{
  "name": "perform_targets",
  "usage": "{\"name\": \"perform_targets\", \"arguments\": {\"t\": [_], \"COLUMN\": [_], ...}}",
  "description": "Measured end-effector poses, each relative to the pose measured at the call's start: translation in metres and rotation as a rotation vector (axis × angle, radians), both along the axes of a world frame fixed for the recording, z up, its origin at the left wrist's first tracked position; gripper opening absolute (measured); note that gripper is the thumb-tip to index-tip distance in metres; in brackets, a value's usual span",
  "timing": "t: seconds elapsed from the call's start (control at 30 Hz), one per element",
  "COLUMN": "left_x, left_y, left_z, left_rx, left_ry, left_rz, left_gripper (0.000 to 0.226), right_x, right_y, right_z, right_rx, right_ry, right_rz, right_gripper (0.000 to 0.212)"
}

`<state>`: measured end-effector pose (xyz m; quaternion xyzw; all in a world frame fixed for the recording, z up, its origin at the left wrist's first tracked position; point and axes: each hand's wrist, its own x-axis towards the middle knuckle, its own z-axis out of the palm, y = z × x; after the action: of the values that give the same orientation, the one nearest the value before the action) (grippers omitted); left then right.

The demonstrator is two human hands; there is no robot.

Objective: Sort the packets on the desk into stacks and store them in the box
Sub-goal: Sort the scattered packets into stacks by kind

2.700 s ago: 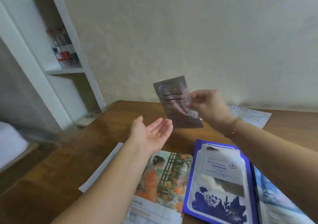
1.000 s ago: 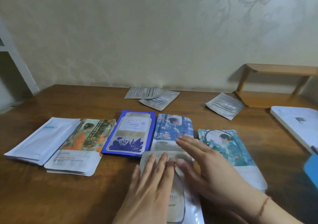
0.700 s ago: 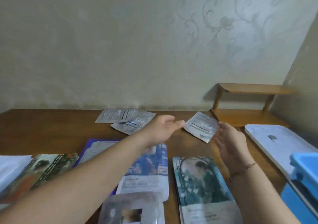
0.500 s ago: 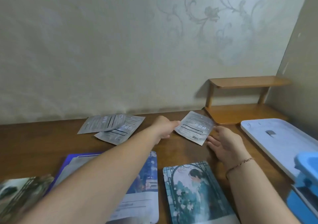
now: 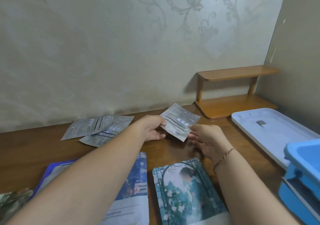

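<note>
My left hand [image 5: 152, 129] pinches the left edge of a small silver packet [image 5: 179, 121] and holds it tilted above the wooden desk [image 5: 34, 148]. Just right of it, my right hand [image 5: 209, 140] has relaxed fingers whose tips reach the packet's lower right corner. Two more silver packets [image 5: 97, 127] overlap on the desk near the wall. Closer to me lie a teal illustrated packet [image 5: 185, 190], a blue illustrated packet [image 5: 138, 174] partly under my left arm, and a dark blue packet [image 5: 53, 169]. The blue box [image 5: 304, 176] sits at the right edge.
A white lid [image 5: 270, 131] lies flat on the desk beside the blue box. A small wooden two-tier shelf [image 5: 233, 89] stands in the back right corner against the wall. A greenish packet [image 5: 12, 202] shows at the bottom left edge.
My left hand reached across to the lone silver packet at the back right, took its edge and lifted it off the desk. My right hand moved up beside it.
</note>
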<state>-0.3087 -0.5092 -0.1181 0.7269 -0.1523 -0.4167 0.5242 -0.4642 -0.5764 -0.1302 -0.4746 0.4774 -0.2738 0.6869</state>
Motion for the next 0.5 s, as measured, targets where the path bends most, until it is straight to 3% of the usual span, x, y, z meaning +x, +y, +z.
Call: {"name": "perform_targets", "arguments": {"t": [0.07, 0.13, 0.23, 0.3, 0.33, 0.4, 0.5], "left_x": [0.005, 0.006, -0.012, -0.032, -0.043, -0.057, -0.056], "left_y": [0.012, 0.022, 0.049, 0.069, 0.077, 0.087, 0.107], "left_z": [0.001, 0.004, 0.012, 0.012, 0.01, 0.005, 0.002], "left_rx": [-0.142, -0.211, -0.159, -0.157, -0.184, -0.226, -0.299], "left_ry": [0.07, -0.095, -0.848, -1.311, -1.454, -1.655, -1.724], "left_rz": [0.07, 0.121, 0.126, -0.006, -0.099, -0.254, -0.388], "left_gripper": [0.018, 0.019, 0.021, 0.009, 0.002, 0.008, 0.03], "right_x": [0.001, 0.003, 0.01, 0.015, 0.015, 0.013, 0.008], "right_y": [0.007, 0.014, 0.029, 0.039, 0.043, 0.049, 0.052], "right_z": [0.001, 0.005, 0.017, 0.024, 0.028, 0.035, 0.037], "right_rx": [-0.021, -0.03, 0.053, 0.202, 0.278, 0.349, 0.269], "right_ry": [-0.01, -0.056, -0.203, -0.366, -0.453, -0.536, -0.451], "right_rz": [0.025, 0.022, 0.137, 0.256, 0.298, 0.326, 0.267], "right_gripper": [0.016, 0.023, 0.061, 0.085, 0.088, 0.081, 0.052]}}
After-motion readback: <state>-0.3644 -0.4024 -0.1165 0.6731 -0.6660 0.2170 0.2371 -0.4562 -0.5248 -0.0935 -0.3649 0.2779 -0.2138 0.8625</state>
